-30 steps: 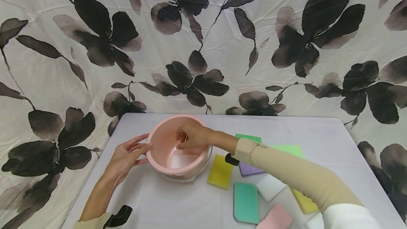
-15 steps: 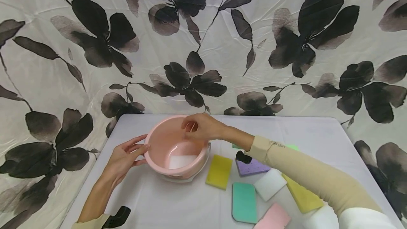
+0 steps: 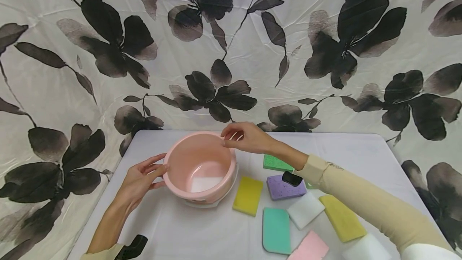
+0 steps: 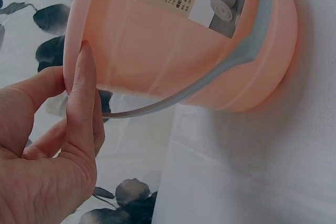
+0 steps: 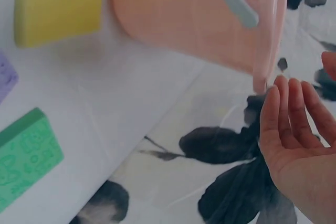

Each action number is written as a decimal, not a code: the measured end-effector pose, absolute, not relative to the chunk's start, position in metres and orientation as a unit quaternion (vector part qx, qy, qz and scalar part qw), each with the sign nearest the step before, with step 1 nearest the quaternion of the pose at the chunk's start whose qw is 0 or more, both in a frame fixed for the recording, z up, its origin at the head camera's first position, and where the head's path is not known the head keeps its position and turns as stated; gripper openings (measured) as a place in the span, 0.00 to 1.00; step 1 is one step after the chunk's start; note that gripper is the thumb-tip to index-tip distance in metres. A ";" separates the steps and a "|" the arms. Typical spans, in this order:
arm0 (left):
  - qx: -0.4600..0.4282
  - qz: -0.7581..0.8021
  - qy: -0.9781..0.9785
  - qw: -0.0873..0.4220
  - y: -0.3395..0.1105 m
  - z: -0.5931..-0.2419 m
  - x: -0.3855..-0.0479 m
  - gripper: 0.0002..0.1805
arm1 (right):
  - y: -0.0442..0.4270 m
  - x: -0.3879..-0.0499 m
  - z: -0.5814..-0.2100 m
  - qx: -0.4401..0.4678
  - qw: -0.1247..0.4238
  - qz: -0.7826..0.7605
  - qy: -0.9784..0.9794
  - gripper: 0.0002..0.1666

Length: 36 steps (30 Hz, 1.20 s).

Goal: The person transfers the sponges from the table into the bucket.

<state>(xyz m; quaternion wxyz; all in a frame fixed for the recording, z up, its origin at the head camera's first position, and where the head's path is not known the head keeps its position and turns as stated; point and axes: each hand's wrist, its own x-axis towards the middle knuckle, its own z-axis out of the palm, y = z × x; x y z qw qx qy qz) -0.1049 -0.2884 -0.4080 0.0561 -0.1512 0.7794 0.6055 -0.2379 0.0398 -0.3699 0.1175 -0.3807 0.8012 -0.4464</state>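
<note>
A pink bucket stands at the left of the table, with a white flat piece on its bottom. My left hand pinches the bucket's left rim between thumb and fingers; the left wrist view shows the hand at the rim, beside the grey handle. At the bucket's far right rim is my right hand, its fingers bent loosely, holding nothing. In the right wrist view that hand has its fingertips right by the rim of the bucket.
Right of the bucket lie a yellow sponge, a purple one, a green one, a teal one, a white one, a pink one and another yellow one. A floral cloth hangs behind the table.
My right hand has moved up and to the right, from inside the bucket to its far right rim. My left hand keeps its hold on the rim.
</note>
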 end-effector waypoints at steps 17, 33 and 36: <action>-0.150 0.609 0.777 0.054 -0.289 -0.409 -0.103 0.37 | 0.083 -0.245 -0.395 -0.296 0.118 -0.484 0.815 0.17; -0.162 0.611 0.773 0.057 -0.288 -0.410 -0.105 0.37 | 0.122 -0.250 -0.438 -0.260 0.106 -0.489 0.826 0.18; -0.160 0.610 0.774 0.056 -0.288 -0.410 -0.106 0.37 | 0.127 -0.252 -0.447 -0.249 0.104 -0.489 0.829 0.19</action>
